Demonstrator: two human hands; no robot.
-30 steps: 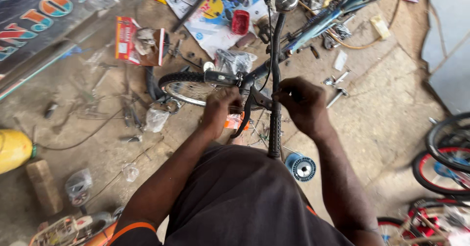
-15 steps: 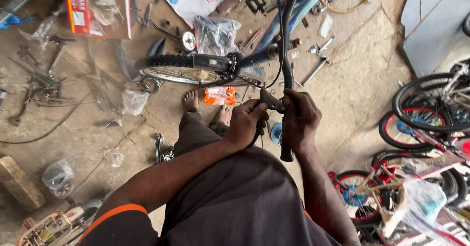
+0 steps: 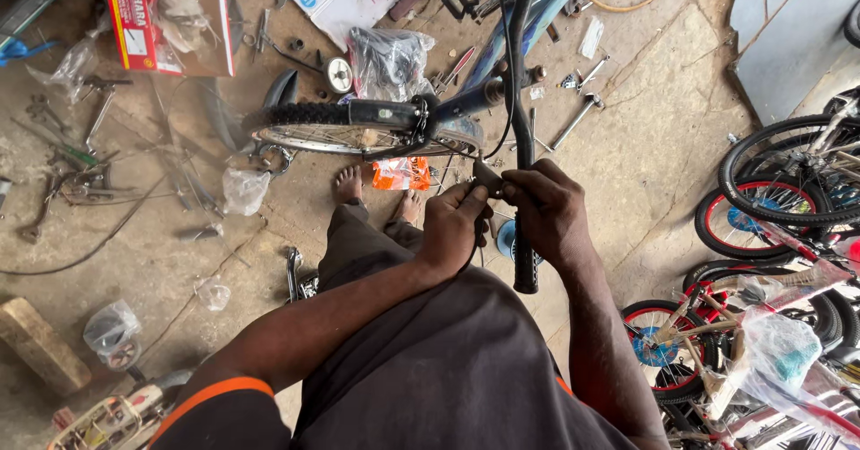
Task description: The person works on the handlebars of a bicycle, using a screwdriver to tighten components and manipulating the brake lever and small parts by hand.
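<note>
- Hands are meeting at the middle of the view, over a black handlebar [image 3: 522, 145] that is running from top to bottom of the frame.
- The right hand [image 3: 548, 210] is wrapping around the handlebar just above its black rubber grip [image 3: 526, 269], fingers curled over the bar.
- The left hand [image 3: 454, 228] is closing on a small dark brake lever part [image 3: 488, 178] right beside the bar, thumb and fingertips pinching it; a thin black cable [image 3: 503, 65] is running up from that spot along the bar.
- The two hands are sitting just beside each other, knuckles nearly touching.
- The bicycle's front wheel [image 3: 345, 128] is lying crosswise below the hands, knobbly tyre turned to the left, with the blue frame tube [image 3: 537, 22] stretching away towards the top of the view.
- The person's bare feet [image 3: 348, 184] are standing on the concrete floor [image 3: 645, 145] next to the wheel, with an orange packet [image 3: 400, 173] lying between them.
- Loose tools are lying scattered over the floor: a spanner [image 3: 575, 120] to the right of the bar, clear plastic bags [image 3: 242, 190] to the left, a red cardboard box [image 3: 170, 18] at the upper left.
- Small bicycles with red-rimmed wheels [image 3: 739, 226] are standing crowded together at the right edge.
</note>
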